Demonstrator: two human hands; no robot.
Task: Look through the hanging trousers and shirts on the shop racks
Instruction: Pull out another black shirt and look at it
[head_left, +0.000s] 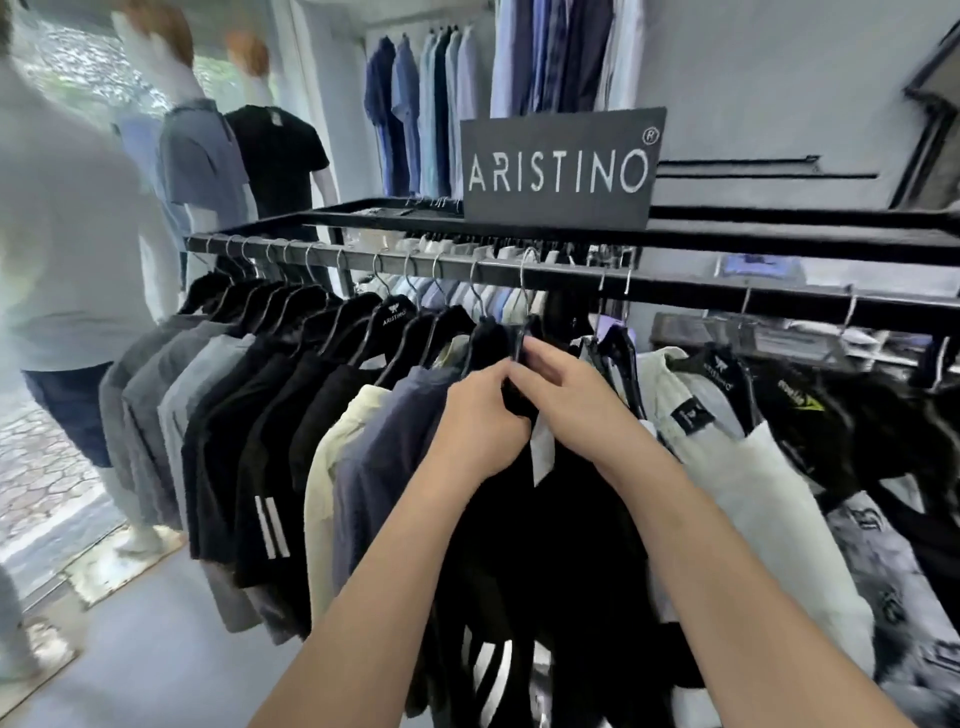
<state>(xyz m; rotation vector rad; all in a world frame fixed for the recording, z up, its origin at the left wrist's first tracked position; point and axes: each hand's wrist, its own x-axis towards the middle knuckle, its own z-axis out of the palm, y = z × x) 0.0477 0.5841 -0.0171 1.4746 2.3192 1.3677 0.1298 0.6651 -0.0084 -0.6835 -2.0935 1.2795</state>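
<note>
Head view: black rack rail (675, 285) runs from the left end to the right edge of frame, packed with garments on black hangers. Left stretch: grey, black, cream and navy shirts (249, 415), pressed shoulder to shoulder. Right stretch: pale green top (779, 499), black items and a grey printed piece (893, 582), equally tight. Second rail behind carries light shirts (467, 299), mostly hidden. Dark brand sign (561, 166) stands on the rack's top shelf, just behind the rail middle. More blue shirts (415, 114) hang on the back wall. Two mannequins (234, 156) stand beyond the rack's left end; a person in a pale top (67, 234) stands at far left, beside the open shopfront.

Both hands meet at the rail's middle on a black garment (545, 519). Left hand (483, 431): fingers curled into the black fabric near the collar, gripping it. Right hand (566, 384): fingers bent over the hanger neck and collar, pinching the fabric, fingertips touching the left hand's. Forearms come up from the bottom edge, converging. White tag (543, 447) hangs between the wrists.

Room: neighbours touch the held garment on both sides, so no side gap at the rail. Grey floor (156, 649) in front of the left stretch is open. Small gaps between hanger hooks on the rail near the left end.
</note>
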